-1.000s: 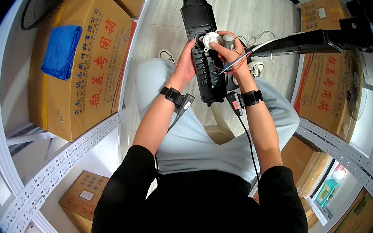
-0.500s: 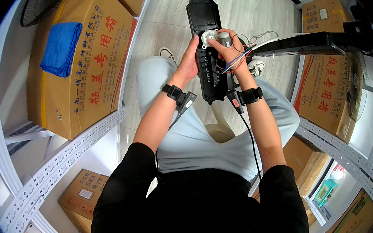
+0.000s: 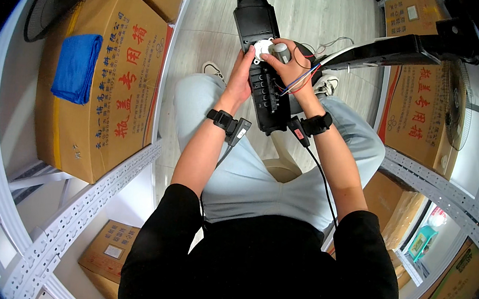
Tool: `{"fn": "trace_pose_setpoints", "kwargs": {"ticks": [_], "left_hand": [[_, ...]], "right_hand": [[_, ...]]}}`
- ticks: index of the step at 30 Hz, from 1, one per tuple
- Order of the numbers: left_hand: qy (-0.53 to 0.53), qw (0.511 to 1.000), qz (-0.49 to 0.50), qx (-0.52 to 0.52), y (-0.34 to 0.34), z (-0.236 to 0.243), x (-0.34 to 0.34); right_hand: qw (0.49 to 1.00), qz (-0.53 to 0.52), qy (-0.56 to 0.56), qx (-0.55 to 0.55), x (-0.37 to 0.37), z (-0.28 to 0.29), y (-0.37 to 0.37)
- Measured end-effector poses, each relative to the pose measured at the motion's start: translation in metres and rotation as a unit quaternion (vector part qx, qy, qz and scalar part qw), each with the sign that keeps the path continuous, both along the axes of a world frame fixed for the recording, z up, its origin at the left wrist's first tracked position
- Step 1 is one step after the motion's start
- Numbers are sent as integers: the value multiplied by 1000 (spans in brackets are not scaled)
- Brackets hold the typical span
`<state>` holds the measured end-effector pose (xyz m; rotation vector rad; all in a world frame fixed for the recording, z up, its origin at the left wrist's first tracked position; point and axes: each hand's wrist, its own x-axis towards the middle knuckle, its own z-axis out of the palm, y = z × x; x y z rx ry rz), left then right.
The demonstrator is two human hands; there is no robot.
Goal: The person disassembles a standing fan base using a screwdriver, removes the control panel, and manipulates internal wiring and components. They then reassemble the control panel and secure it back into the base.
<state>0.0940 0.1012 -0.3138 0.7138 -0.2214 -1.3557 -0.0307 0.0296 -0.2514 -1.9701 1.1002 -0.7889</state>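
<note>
A long black plastic housing [image 3: 258, 20] is held over my knees, slanting from upper left to lower right. My left hand [image 3: 239, 79] grips its left edge, the thumb up beside a white round part [image 3: 263, 50] at the housing's middle. Pressed over that white part from the right is my right hand [image 3: 294, 68]; its thumb touches the part, and its fingers curl near a silver cylindrical motor [image 3: 282, 53]. Red, blue and white wires [image 3: 308, 79] run past my right hand. A row of small round posts [image 3: 266, 88] shows lower on the housing. Fingertips beneath it are hidden.
A black metal arm [image 3: 376, 52] reaches in from the right, close to my right hand. Metal shelves with cardboard boxes [image 3: 110, 85] flank me. A blue cloth [image 3: 77, 67] hangs on the left box. A fan [image 3: 457, 107] stands at right. Cables trail from both wristbands.
The housing and both hands have shifted slightly to the left. The white part now catches more light. Both hands keep their hold.
</note>
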Motion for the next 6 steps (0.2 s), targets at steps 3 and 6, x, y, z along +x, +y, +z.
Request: {"fn": "trace_pose_setpoints", "kwargs": {"ticks": [3,6], "left_hand": [[1,1000,-7,2,1,3,1],[-18,1000,16,4,1,5,0]], "right_hand": [[996,-10,19,86,-1,2,-1],[1000,-7,10,6,-1,-5,2]]}}
